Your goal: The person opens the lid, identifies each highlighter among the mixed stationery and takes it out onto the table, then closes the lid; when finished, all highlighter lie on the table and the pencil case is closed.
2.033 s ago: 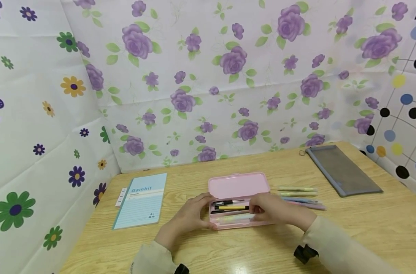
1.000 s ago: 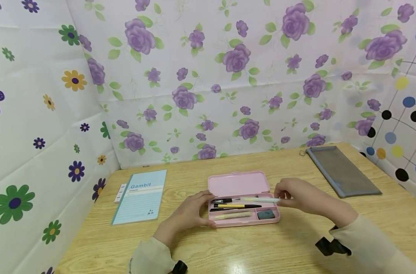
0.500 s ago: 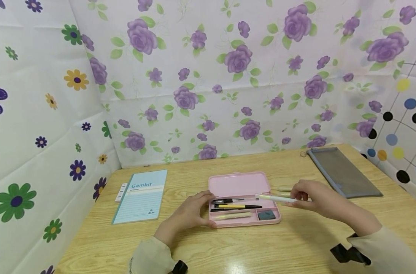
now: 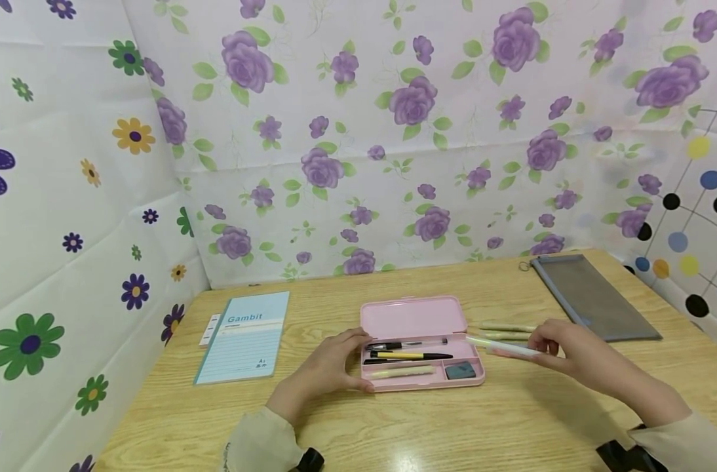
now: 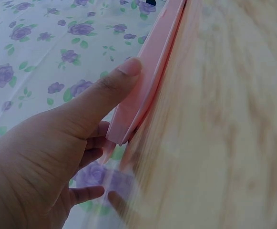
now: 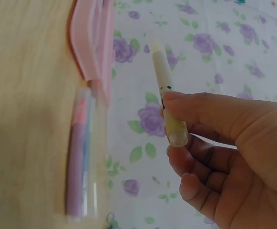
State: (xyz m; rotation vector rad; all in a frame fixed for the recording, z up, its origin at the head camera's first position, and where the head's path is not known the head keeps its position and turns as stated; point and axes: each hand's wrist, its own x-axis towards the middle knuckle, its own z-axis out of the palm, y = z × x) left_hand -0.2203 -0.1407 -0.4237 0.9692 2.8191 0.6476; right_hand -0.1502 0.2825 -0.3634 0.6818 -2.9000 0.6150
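The pink pencil case lies with its lid raised, its tray facing me. My left hand holds the case's left end; in the left wrist view the thumb presses the pink front wall, fingers behind. Right of the case, my right hand pinches a pale yellow-and-white pen between thumb and fingers, above the table; dark marks show on its barrel. Inside the case are a black-gripped clear pen, a yellow-and-black pen, a pale yellow pen and a dark eraser.
Pale yellow pens lie right of the case, partly hidden by my right hand; a purple pen shows beside them. A grey mesh zip pouch is at the back right. A light-blue notebook lies on the left.
My right hand has lifted the pale yellow-and-white pen out of the case and carried it rightward, uncovering the eraser. My left hand has stayed at the case's left end.
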